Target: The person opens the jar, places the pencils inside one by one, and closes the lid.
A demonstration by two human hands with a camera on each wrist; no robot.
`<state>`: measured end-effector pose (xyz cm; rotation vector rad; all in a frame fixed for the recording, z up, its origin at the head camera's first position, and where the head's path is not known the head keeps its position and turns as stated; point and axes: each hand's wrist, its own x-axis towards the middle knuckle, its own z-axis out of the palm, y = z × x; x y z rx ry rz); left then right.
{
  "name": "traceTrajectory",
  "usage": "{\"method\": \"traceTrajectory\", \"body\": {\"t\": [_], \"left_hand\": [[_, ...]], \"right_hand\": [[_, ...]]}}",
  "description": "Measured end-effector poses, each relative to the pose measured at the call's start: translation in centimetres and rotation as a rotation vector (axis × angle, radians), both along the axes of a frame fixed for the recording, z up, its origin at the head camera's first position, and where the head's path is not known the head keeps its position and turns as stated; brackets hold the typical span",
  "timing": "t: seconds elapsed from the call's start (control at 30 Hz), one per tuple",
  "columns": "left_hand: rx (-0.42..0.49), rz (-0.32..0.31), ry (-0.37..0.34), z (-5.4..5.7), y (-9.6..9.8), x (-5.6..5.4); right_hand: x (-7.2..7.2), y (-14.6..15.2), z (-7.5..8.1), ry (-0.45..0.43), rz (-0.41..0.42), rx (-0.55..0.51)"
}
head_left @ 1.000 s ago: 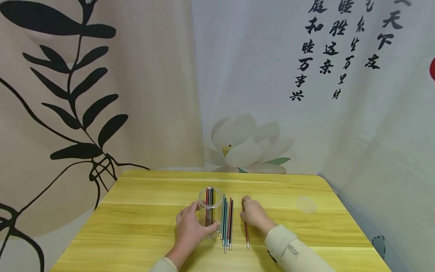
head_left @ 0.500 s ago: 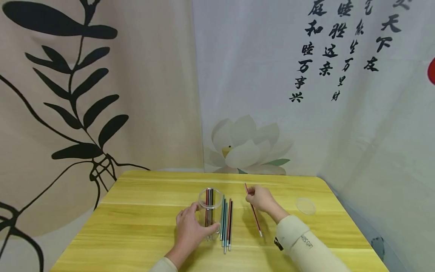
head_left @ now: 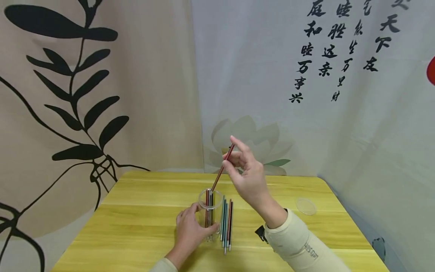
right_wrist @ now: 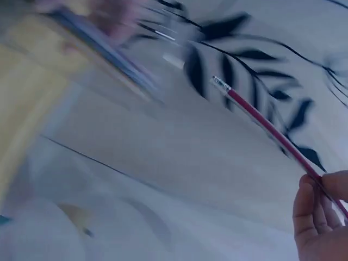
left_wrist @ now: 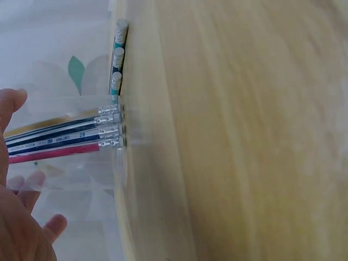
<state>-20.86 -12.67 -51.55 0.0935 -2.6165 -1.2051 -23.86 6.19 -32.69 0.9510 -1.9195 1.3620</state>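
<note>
My left hand (head_left: 191,228) grips a clear plastic cup (head_left: 217,212), thumb on the near right side. Several pencils (left_wrist: 60,138) stand inside it, metal-ferruled eraser ends at the bottom in the left wrist view. Above and to the right of the cup, my right hand (head_left: 250,179) pinches a red pencil (head_left: 221,170) between thumb and fingers. It slants down to the left, its lower end at the cup's rim in the head view. In the right wrist view its silver ferrule and eraser (right_wrist: 220,83) point away from the hand.
Just right of the cup, several teal, red and dark pencils (head_left: 225,226) lie side by side on the yellow wooden table (head_left: 136,215). A clear round lid (head_left: 306,206) lies farther right. A printed cloth (head_left: 163,94) hangs behind the table.
The right hand has lifted the red pencil off the table, turned it eraser end down and brought it left over the cup. The left hand and cup have stayed in place.
</note>
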Motion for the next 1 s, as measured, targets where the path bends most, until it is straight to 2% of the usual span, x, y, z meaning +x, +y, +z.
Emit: {"method": "traceTrajectory", "body": {"t": [0.07,0.23,0.3,0.4,0.6,0.8,1.0], "left_hand": [[-0.004,-0.006,0.006,-0.1,-0.1,0.1],[-0.017,-0.024,0.035,-0.2,-0.1,0.2],[-0.027,-0.029,0.041,-0.3,-0.2,0.3],[-0.056,-0.030,0.055,-0.3,-0.2,0.3],[-0.083,-0.035,0.091,-0.4,-0.4,0.1],[-0.061,-0.046,0.092,-0.2,-0.3,0.2],[-0.060,-0.051,0.092,-0.3,-0.4,0.3]], "right_hand": [[-0.3,-1.2,-1.8,0.005,0.023,0.039],[-0.6,-3.0,-6.5,-0.112,0.023,0.200],[-0.6,-3.4,-7.9,-0.131,0.024,0.262],[-0.4,-3.8,-9.0,-0.116,0.020,0.340],[-0.4,-4.2,-9.1,0.009,-0.048,0.490],[-0.2,-4.3,-8.7,0.002,-0.079,0.550],[0.0,-4.3,-8.5,0.035,-0.125,0.611]]}}
